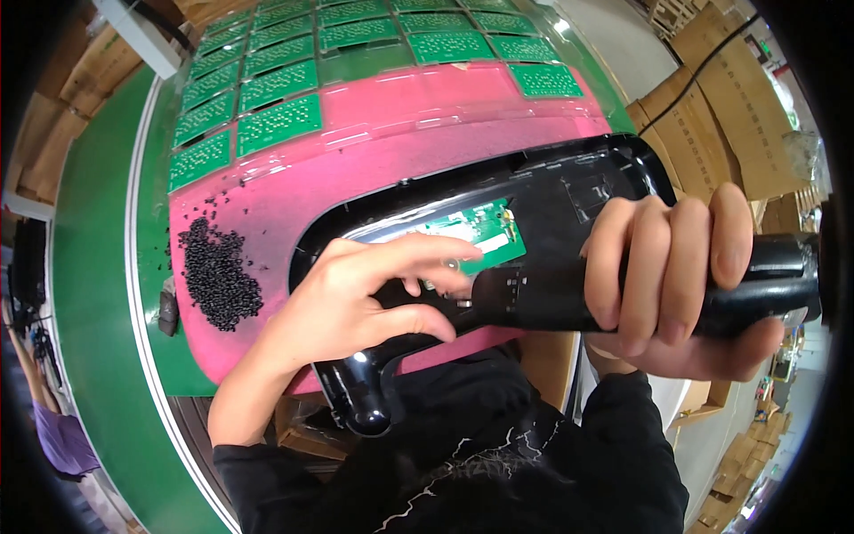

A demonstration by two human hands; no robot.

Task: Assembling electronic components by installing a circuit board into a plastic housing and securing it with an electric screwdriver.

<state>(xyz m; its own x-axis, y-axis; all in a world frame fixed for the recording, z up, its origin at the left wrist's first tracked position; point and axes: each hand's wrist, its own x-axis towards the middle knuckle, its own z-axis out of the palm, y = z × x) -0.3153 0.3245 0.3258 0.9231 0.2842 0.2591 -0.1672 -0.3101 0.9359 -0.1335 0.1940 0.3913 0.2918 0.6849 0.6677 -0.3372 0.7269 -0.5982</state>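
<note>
My right hand (pixel 676 276) is wrapped round a thick black cylindrical power tool (pixel 543 294), which looks like an electric screwdriver. Its narrow end points left over a black plastic housing (pixel 356 218) with a raised rim. A green circuit board (pixel 503 236) lies inside the housing, partly covered by my fingers. Close to the tool's tip, my left hand (pixel 356 289) has its fingers curved and its thumb apart from them. The fingertips are slightly blurred, and I see no clear object between them.
A pile of small black screws or similar parts (pixel 222 276) lies on the pink mat (pixel 285 214), left of the housing. Clear trays of green circuit boards (pixel 280 123) spread across the far side. Cardboard boxes (pixel 721 98) stand at the right. Another person's purple sleeve (pixel 62 436) shows at far left.
</note>
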